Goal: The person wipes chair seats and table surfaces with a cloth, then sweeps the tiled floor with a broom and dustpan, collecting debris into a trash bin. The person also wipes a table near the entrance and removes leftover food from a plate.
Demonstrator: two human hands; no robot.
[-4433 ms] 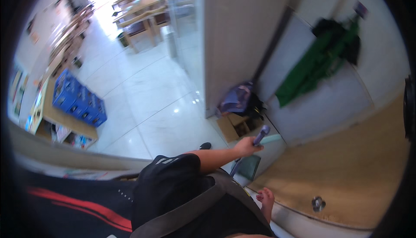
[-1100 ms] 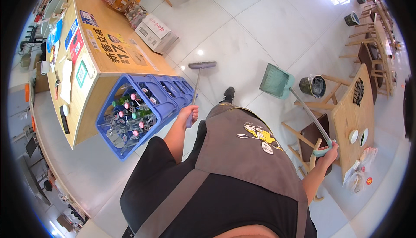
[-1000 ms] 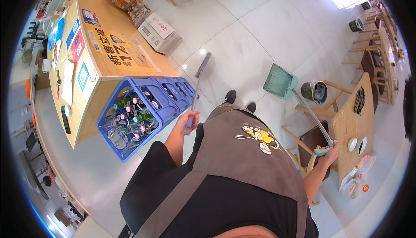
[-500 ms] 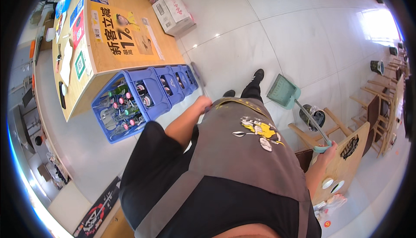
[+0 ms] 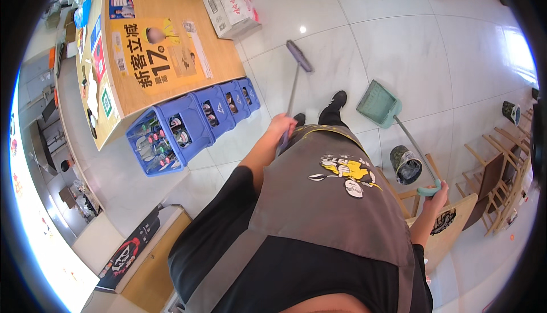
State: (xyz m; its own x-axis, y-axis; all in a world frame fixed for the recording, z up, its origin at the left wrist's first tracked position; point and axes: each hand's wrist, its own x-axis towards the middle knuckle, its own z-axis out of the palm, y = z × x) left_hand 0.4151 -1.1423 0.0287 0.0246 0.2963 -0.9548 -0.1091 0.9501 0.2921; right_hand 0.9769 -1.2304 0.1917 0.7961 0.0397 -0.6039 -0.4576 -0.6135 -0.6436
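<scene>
My left hand [image 5: 282, 126] is closed around the handle of a broom [image 5: 298, 55]. Its grey-purple head rests on the tiles ahead of my feet, to the right of the counter. On the right, my right hand [image 5: 435, 198] grips the top of a long-handled dustpan [image 5: 376, 103]. The dustpan's green pan is low, at or near the floor, in front and to the right of my shoes. I cannot make out any sweepings in it. A grey apron [image 5: 319, 199] covers my front and hides part of the broom handle's upper end.
Blue crates [image 5: 188, 116] of bottles line the wooden counter [image 5: 188, 5] on my left. Beyond them sits a white carton [image 5: 231, 8]. A lined bin [image 5: 405, 165] stands beside the dustpan handle, near a wooden table [image 5: 450, 227] and chairs [image 5: 490, 179] at right.
The broom head has swung out from near the crates to the floor ahead. My left hand has moved slightly right and forward. The dustpan remains in my right hand.
</scene>
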